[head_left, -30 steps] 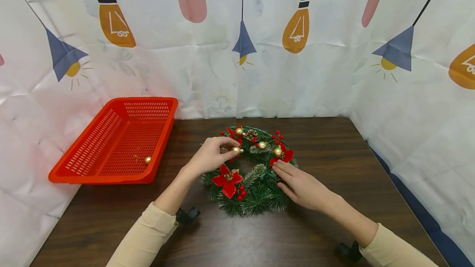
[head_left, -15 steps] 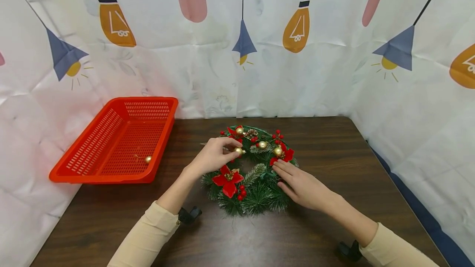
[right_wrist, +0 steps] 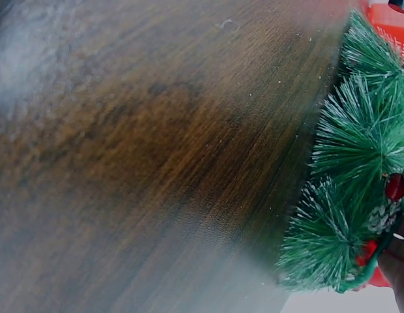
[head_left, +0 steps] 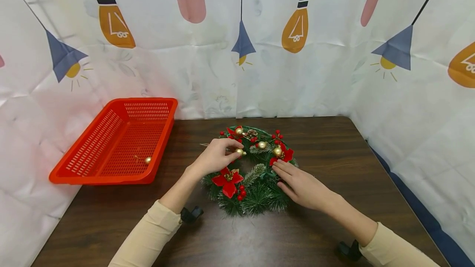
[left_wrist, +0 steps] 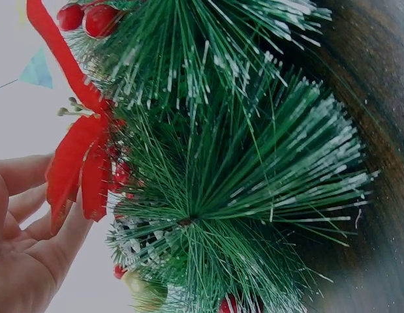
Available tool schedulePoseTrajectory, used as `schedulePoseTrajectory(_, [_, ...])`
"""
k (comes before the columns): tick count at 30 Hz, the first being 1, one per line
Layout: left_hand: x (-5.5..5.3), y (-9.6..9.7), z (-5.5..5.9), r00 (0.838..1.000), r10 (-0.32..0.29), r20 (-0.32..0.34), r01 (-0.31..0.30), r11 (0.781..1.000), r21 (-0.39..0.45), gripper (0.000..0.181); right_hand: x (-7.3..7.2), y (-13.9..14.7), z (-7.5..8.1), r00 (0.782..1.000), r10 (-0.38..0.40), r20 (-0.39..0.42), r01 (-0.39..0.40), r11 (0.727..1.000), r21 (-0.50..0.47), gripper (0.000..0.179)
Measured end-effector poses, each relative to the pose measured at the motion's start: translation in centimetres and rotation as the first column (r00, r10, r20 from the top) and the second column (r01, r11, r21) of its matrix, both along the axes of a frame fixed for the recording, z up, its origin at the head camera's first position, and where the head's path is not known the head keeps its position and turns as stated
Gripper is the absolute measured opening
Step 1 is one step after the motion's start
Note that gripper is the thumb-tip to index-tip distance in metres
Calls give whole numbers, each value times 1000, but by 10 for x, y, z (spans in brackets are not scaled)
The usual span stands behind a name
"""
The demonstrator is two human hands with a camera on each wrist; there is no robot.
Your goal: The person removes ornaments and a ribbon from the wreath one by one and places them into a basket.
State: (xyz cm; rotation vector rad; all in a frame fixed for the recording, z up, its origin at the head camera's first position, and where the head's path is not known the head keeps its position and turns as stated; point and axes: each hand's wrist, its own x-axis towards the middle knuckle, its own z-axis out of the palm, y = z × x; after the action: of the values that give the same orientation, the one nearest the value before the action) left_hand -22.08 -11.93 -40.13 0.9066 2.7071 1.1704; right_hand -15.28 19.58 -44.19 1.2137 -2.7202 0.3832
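Observation:
A green wreath [head_left: 256,197] lies on the table, trimmed with red flowers, berries and several gold balls. Over its left inner side, my left hand [head_left: 215,156] pinches a small gold ball ornament [head_left: 239,151] between thumb and fingers. Just below that hand is a red poinsettia [head_left: 227,181]. My right hand [head_left: 306,188] rests on the wreath's right side with straight fingers, touching beside another red flower [head_left: 285,153]. The left wrist view shows frosted needles [left_wrist: 273,156] up close, and the ball is not discernible in those fingers there. Only part of the right hand [right_wrist: 399,261] appears in its wrist view.
A red plastic basket [head_left: 111,179] stands left of the wreath, holding a gold ball [head_left: 148,160] with a thin stem. Behind the dark wood table [head_left: 319,131] hangs a white curtain [head_left: 330,73] printed with lamps and bulbs.
My left hand has shifted slightly to the right over the wreath, still pinching the gold ball ornament. The right hand stays in place.

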Motion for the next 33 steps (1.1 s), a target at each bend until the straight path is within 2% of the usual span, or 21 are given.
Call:
schedulePoseTrajectory(6, [-2, -2, -3, 1000, -6, -23, 5, 1000, -25, 25, 1, -1, 0, 1000, 6, 4, -6, 1000, 1, 55])
schedulePoseTrajectory(13, [-3, -2, -2, 1000, -18, -23, 18, 999, -32, 26, 0, 0, 1, 1000, 3, -1, -3, 1000, 4, 54])
schedulePoseTrajectory(20, [-3, -2, -1, 1000, -8, 4, 8, 999, -35, 25, 0, 0, 2, 1000, 1, 5, -1, 1000, 5, 54])
schedulePoseTrajectory(33, [-3, 2, 2, 995, -78, 60, 80, 996, -34, 24, 0, 0, 1, 998, -25, 53, 23, 999, 29, 53])
